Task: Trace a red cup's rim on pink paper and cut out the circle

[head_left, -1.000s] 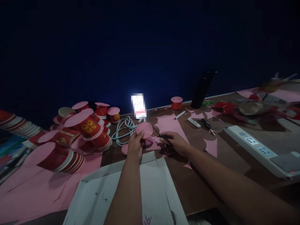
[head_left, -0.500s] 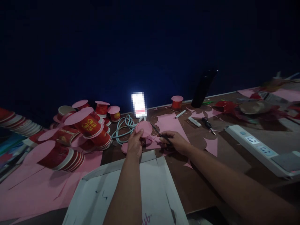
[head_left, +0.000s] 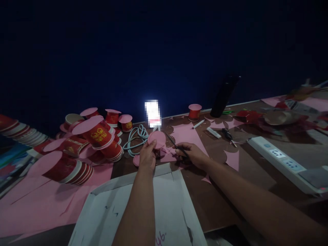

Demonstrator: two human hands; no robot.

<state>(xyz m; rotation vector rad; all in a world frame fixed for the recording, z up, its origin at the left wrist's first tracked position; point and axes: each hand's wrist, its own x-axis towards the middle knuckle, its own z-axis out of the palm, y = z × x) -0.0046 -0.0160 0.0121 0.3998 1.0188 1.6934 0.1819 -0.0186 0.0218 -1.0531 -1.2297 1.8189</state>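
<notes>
My left hand (head_left: pixel 148 156) pinches a round pink paper disc (head_left: pixel 157 139) near its lower edge, thumb on top. In my right hand (head_left: pixel 192 155) is a slim dark stick-like tool (head_left: pixel 171 137), slanting up and left with its far end close to the disc's right side. What sort of tool it is I cannot make out. Another pink disc (head_left: pixel 136 160) lies by my left wrist, partly covered. Below and beyond the hands lies a pink paper sheet (head_left: pixel 189 136) with scraps around it.
Red paper cups (head_left: pixel 98 135) topped with pink discs crowd the left. A pale cable (head_left: pixel 132 140) is coiled near a bright phone (head_left: pixel 153 114). A white box lid (head_left: pixel 169 198) lies under my forearms. On the right are scissors (head_left: pixel 227 135), a glue tube (head_left: pixel 213 132) and a power strip (head_left: pixel 279 160).
The view has shifted very slightly. Both hands keep almost the same place, with the pink disc in the left and the dark tool in the right.
</notes>
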